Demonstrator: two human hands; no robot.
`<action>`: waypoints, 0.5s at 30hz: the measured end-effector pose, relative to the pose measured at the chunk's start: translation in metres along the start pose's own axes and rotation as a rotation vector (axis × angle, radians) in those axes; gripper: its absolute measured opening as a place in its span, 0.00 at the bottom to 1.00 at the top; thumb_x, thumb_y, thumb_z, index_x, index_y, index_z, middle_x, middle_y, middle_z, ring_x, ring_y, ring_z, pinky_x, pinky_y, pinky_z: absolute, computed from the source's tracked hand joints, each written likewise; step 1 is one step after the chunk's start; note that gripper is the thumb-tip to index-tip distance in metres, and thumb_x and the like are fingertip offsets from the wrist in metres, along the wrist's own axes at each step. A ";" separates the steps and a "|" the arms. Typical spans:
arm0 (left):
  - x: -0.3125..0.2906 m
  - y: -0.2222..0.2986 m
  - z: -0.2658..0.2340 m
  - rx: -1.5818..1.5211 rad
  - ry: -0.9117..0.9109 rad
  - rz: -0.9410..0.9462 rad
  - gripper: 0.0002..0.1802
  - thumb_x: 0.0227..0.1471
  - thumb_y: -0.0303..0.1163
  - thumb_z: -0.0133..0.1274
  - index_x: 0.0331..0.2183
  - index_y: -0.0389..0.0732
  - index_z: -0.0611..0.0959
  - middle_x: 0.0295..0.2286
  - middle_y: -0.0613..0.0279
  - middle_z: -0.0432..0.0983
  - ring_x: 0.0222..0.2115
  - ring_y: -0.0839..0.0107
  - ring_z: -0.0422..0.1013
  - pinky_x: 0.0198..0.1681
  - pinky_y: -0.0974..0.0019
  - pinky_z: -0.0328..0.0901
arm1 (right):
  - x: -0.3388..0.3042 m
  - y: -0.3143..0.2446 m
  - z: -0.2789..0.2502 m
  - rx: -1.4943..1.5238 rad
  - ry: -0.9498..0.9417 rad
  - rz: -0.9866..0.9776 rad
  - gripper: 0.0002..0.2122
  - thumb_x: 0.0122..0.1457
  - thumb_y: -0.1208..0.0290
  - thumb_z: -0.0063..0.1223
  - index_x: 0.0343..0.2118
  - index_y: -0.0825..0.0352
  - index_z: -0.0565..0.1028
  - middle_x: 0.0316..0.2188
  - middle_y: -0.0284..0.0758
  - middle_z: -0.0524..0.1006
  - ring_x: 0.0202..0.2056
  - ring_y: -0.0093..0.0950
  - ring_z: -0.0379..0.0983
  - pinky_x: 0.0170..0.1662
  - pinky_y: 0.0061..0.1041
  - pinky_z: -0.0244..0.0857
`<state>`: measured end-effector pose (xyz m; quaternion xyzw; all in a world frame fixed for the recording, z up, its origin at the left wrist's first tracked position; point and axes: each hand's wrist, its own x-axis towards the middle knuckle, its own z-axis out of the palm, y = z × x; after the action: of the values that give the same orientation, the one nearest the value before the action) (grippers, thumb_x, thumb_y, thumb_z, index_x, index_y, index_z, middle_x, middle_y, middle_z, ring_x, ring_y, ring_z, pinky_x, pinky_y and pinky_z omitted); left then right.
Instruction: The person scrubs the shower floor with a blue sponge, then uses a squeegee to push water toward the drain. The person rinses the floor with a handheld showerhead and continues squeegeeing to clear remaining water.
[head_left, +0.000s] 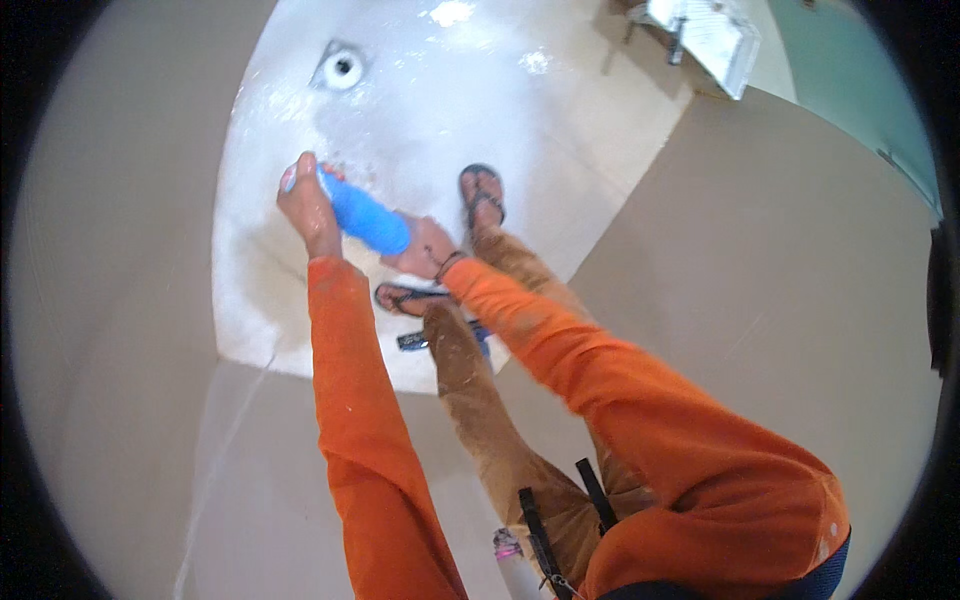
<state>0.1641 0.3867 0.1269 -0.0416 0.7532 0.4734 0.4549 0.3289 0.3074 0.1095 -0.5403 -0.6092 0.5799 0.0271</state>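
Observation:
A blue bottle-like cylinder (365, 215) is held aslant between my two hands, over a wet, shiny white floor (420, 110). Its exact kind is hard to make out. My left hand (312, 205) is closed round its upper left end, where a bit of white and red shows beside the fingers. At the lower right end, my right hand (425, 247) grips it, the fingers partly hidden behind it. Both arms wear orange sleeves, and a dark band circles my right wrist.
My sandalled feet (483, 195) stand on the wet floor just right of and below my hands. A round white fitting with a dark centre (343, 69) sits in the floor ahead. A white panel-like object (708, 45) is at the far right, and pale walls (760, 280) enclose the space.

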 end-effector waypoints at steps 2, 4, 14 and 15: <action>-0.011 0.009 0.029 0.111 0.099 0.040 0.15 0.53 0.33 0.54 0.34 0.28 0.78 0.26 0.52 0.76 0.24 0.65 0.73 0.33 0.63 0.68 | -0.001 -0.005 -0.005 -0.119 0.059 0.203 0.26 0.43 0.57 0.63 0.45 0.63 0.72 0.29 0.48 0.80 0.33 0.48 0.78 0.38 0.41 0.72; -0.010 0.011 0.040 0.186 0.143 0.126 0.19 0.54 0.35 0.56 0.40 0.28 0.77 0.28 0.50 0.78 0.29 0.63 0.74 0.36 0.62 0.69 | -0.008 -0.028 -0.020 -0.083 0.126 0.236 0.25 0.44 0.58 0.62 0.45 0.63 0.71 0.26 0.48 0.79 0.32 0.49 0.78 0.37 0.43 0.72; -0.098 0.069 0.057 -0.489 -0.693 -0.420 0.35 0.57 0.48 0.48 0.59 0.38 0.63 0.43 0.55 0.74 0.36 0.60 0.75 0.43 0.54 0.70 | -0.052 -0.087 -0.150 1.791 -0.999 0.624 0.11 0.51 0.67 0.55 0.36 0.63 0.70 0.17 0.32 0.69 0.15 0.25 0.66 0.15 0.25 0.59; -0.100 0.062 0.065 -0.545 -0.793 -0.483 0.32 0.56 0.45 0.50 0.57 0.38 0.66 0.42 0.55 0.73 0.36 0.59 0.75 0.43 0.52 0.70 | -0.054 -0.082 -0.148 1.796 -1.006 0.575 0.11 0.51 0.68 0.55 0.36 0.63 0.69 0.16 0.32 0.68 0.14 0.25 0.66 0.15 0.25 0.59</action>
<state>0.2334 0.4326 0.2325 -0.1480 0.3424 0.5130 0.7731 0.3974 0.3913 0.2499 -0.1444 0.2502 0.9571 0.0231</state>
